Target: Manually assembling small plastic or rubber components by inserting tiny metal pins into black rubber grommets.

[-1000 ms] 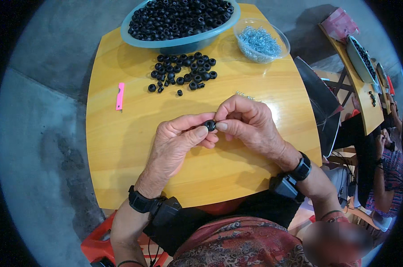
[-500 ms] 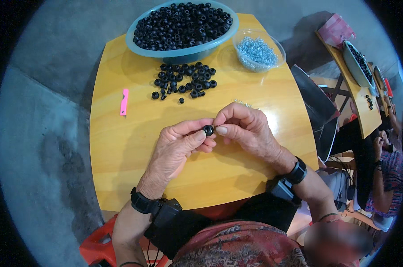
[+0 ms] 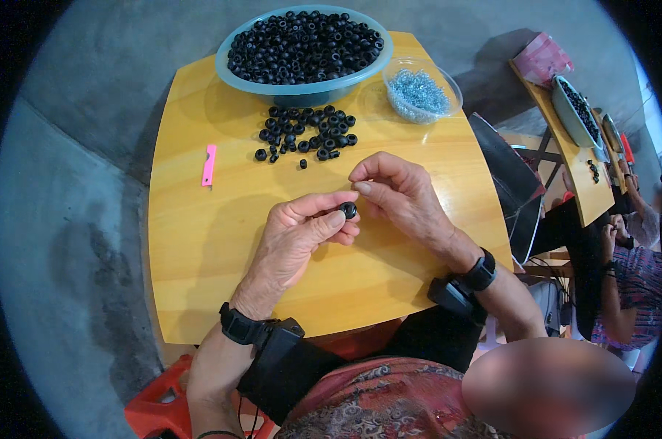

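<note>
My left hand [image 3: 296, 227] is closed, with thumb and fingers pinching a round black plastic piece [image 3: 348, 211] that has a hole in it, like a ball-shaped cord lock. Just to its right and slightly higher, my right hand [image 3: 400, 196] has thumb and forefinger pressed together. Whatever sits between those fingertips is too small to make out. Both hands are above the yellow table [image 3: 199, 278]. Beyond them lies a loose group of similar black pieces [image 3: 313, 132], some of them small cylinders.
A large pale blue basin [image 3: 232, 77] heaped with black pieces stands at the far edge. Beside it is a clear tub [image 3: 448, 110] of small silvery springs. A pink-handled cutter [image 3: 209, 165] lies at left. Another person [image 3: 623, 293] works at a second table [image 3: 593, 197] on the right.
My right hand has drawn up and slightly away from the black piece, leaving a gap. The left hand still pinches the piece. The whole view has shifted a little.
</note>
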A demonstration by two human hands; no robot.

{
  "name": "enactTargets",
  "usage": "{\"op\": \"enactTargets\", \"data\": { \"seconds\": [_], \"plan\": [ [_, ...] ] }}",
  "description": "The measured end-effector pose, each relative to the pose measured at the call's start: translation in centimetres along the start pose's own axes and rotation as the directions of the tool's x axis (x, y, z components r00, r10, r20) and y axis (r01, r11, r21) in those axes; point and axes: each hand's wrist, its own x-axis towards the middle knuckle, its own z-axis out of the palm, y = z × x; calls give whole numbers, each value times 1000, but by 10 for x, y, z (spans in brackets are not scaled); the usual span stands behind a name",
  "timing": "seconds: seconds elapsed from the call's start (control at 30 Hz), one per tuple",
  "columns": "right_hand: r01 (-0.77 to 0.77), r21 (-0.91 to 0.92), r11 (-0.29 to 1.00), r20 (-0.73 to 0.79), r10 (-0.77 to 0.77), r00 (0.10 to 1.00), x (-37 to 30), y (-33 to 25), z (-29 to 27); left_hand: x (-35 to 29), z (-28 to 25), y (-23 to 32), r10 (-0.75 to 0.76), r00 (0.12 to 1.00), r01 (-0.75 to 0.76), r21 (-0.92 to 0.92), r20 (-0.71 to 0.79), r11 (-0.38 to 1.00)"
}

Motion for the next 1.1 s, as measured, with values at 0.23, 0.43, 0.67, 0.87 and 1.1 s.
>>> {"op": "enactTargets", "data": {
  "seconds": [0.23, 0.43, 0.67, 0.87, 1.1],
  "plan": [
    [71, -241, 968, 14, -70, 997, 22, 3, 11, -2, -3, 0, 57, 998, -57, 39, 1, 998],
    [41, -352, 935, -4, -45, 999, 41, -2, 11, -4, 1, 3, 4, 1000, -5, 54, 6, 999],
    [207, -541, 815, 76, -198, 977, 61, 3, 17, -3, 0, 3, -20, 999, 20, 14, 29, 1000],
    [473, -689, 550, 251, -430, 867, 76, 18, 27, -4, 1, 2, 4, 1000, -5, 14, 30, 1000],
    [453, -819, 352, 361, -298, 884, 77, 12, 35, 0, -1, 1, 39, 999, -40, 41, 20, 998]
  ]
}}
